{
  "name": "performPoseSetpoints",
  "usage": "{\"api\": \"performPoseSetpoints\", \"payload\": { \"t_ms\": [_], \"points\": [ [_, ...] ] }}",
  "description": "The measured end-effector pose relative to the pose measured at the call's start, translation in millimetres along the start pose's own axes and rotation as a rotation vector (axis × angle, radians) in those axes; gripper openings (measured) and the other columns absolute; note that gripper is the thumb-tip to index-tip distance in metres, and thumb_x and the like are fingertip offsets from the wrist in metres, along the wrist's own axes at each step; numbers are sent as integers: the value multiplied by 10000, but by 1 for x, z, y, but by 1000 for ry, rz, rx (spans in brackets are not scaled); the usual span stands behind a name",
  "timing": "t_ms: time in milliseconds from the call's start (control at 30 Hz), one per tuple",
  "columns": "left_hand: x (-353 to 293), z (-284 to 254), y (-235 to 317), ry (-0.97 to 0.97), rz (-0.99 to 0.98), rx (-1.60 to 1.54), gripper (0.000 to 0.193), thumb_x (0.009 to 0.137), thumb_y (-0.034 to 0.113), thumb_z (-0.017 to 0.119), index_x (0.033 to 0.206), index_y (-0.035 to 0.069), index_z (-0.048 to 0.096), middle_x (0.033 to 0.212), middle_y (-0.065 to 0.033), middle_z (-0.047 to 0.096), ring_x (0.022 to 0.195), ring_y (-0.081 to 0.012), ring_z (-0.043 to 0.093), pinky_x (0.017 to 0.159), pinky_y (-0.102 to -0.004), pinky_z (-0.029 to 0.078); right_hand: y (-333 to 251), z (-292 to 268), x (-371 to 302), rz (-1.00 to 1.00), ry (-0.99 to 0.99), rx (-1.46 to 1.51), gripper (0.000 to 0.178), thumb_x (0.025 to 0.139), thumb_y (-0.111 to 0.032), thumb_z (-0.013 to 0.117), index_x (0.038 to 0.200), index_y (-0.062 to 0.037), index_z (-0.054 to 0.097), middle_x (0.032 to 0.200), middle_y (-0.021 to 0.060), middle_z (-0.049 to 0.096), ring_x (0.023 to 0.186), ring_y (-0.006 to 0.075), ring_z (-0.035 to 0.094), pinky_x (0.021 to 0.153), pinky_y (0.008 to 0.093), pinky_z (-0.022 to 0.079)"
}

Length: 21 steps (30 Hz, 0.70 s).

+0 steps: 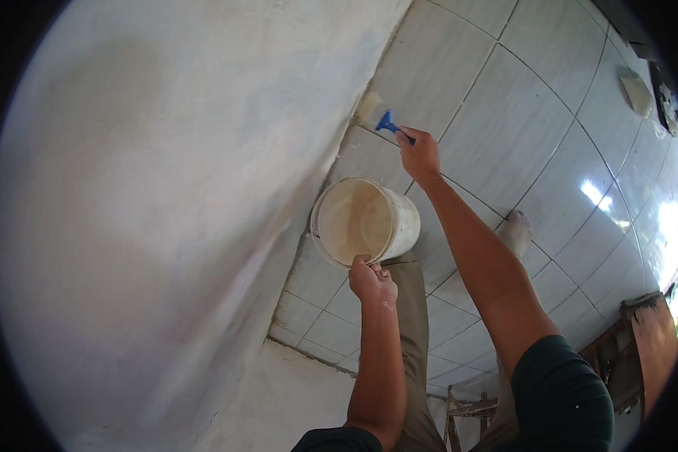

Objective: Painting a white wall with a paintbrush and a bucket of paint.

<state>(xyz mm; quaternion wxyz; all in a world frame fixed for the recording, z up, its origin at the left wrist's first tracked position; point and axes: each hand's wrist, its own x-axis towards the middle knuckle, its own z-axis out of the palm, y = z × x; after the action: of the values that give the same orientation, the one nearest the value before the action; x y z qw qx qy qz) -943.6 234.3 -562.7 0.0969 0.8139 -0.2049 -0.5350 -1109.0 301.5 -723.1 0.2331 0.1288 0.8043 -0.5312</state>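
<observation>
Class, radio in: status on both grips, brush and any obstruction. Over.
Left grip closed on white bucket rim. Right grip holding blue-handled paintbrush, bristles near wall base, contact unclear. No obstruction visible.

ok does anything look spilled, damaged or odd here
No spill is evident around the bucket. The joint between the floor tiles and the whitish wall looks ragged and dark, rather than neatly finished.

The brush handle (388, 123) is blue, its blurred bristles (371, 111) perhaps cream; the bucket (407, 225) is off-white, the floor tiles (514, 105) faintly streaked grey.
</observation>
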Motion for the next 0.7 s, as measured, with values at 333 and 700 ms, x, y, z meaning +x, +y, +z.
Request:
{"api": "performPoseSetpoints", "payload": {
  "t_ms": [333,700],
  "points": [
    [8,-2,5,13,-5,64,160,833,93,591,931,168,490,722,62,407,570,-66,375,565,-276,256,-94,-34,-74,36,-407,365,277,950,-151,686,1179,0,729,758,4,664,706,53,540,662,250,473],
    [-9,13,-3,8,37,79,204,825,76,604,1011,117,531,752,44,431,571,-75,366,534,-267,260,15,5,25,95,-448,491,280,936,-212,734,1145,-28,756,757,-4,630,709,93,546,670,284,472]
  ]
}}
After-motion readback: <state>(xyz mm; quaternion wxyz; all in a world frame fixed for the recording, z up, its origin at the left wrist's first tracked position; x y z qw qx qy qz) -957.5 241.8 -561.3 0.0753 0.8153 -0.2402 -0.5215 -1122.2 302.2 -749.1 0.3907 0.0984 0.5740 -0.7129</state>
